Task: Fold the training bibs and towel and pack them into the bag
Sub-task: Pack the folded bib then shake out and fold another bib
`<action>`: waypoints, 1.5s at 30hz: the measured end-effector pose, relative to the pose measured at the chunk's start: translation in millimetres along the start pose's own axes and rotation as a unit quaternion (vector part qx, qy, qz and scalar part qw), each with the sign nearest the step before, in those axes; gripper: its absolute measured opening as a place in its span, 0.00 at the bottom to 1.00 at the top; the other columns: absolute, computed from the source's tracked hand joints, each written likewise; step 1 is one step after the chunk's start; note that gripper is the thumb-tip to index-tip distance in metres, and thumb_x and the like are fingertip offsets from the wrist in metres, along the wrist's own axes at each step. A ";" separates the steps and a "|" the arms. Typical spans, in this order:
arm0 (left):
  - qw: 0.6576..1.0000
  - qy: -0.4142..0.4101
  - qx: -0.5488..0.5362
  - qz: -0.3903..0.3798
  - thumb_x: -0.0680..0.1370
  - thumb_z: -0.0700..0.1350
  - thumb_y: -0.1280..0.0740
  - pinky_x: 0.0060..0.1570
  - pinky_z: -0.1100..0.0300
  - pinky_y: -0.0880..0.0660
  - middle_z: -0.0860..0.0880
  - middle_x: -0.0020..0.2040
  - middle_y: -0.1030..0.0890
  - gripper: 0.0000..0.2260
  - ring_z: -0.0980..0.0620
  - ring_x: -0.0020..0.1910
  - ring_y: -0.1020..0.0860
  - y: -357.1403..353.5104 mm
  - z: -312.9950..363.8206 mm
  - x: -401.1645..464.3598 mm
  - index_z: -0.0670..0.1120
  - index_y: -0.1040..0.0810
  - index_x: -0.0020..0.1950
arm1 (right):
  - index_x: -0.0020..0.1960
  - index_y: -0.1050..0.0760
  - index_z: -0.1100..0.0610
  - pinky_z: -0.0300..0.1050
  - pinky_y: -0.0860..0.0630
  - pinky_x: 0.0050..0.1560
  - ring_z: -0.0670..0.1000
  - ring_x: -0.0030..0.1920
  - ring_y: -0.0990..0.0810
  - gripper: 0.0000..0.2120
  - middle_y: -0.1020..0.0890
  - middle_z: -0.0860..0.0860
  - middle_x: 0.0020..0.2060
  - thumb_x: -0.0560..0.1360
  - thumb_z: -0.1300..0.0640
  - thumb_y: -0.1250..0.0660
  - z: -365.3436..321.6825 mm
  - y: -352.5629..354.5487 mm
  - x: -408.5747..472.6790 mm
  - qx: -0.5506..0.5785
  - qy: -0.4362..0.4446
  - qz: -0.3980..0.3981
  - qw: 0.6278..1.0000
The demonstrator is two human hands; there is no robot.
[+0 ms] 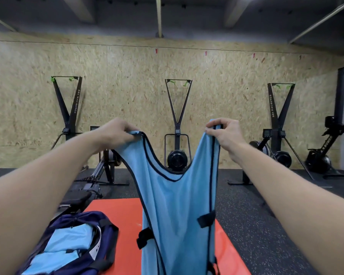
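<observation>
Above the orange mat (115, 215), a light blue training bib (177, 215) hangs full length, held up by its shoulder straps: the left hand (115, 132) pinches one strap, the right hand (224, 132) grips the other. Lower left, the open navy bag (105, 231) holds folded blue bibs (68, 243).

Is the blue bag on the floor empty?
No, the bag lies open on the orange mat with light blue folded bibs already inside it.
</observation>
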State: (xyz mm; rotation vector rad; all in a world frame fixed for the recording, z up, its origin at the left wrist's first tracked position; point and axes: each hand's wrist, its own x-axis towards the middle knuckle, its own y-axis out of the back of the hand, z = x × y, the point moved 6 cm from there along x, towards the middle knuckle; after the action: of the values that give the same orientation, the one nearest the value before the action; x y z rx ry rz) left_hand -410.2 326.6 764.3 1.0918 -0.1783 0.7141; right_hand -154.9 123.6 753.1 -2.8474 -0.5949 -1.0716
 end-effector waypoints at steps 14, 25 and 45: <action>0.992 -0.023 -0.033 0.123 0.78 0.48 0.28 0.45 0.55 0.26 0.44 0.46 0.15 0.05 0.49 0.41 0.22 80.5 -12.6 -29.0 0.47 0.18 0.48 | 0.44 0.15 0.53 0.48 0.17 0.50 0.55 0.52 0.18 0.07 0.17 0.58 0.51 0.73 0.65 0.27 -51.8 57.6 7.2 -0.181 0.015 -0.185 0.966; 0.991 -0.045 0.085 0.094 0.80 0.37 0.37 0.47 0.41 0.24 0.42 0.45 0.16 0.17 0.33 0.47 0.22 88.4 -16.4 -38.7 0.55 0.15 0.39 | 0.49 0.13 0.47 0.47 0.26 0.67 0.46 0.60 0.21 0.21 0.16 0.44 0.55 0.76 0.71 0.35 -64.7 53.4 -13.3 -0.235 0.071 -0.265 0.932; 0.992 0.005 0.119 -0.053 0.78 0.36 0.37 0.44 0.52 0.20 0.54 0.48 0.15 0.20 0.40 0.42 0.18 -92.8 -183.5 64.3 0.62 0.16 0.49 | 0.55 0.16 0.47 0.45 0.21 0.59 0.44 0.57 0.19 0.29 0.17 0.46 0.58 0.74 0.76 0.42 165.7 -57.4 26.6 -0.191 -0.002 -0.239 0.952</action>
State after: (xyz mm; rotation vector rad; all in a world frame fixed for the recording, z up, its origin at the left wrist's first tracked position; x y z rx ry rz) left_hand -342.2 487.7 638.4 1.3148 -0.0270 0.6569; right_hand -53.8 214.1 638.8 -3.1085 -1.2559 -1.3756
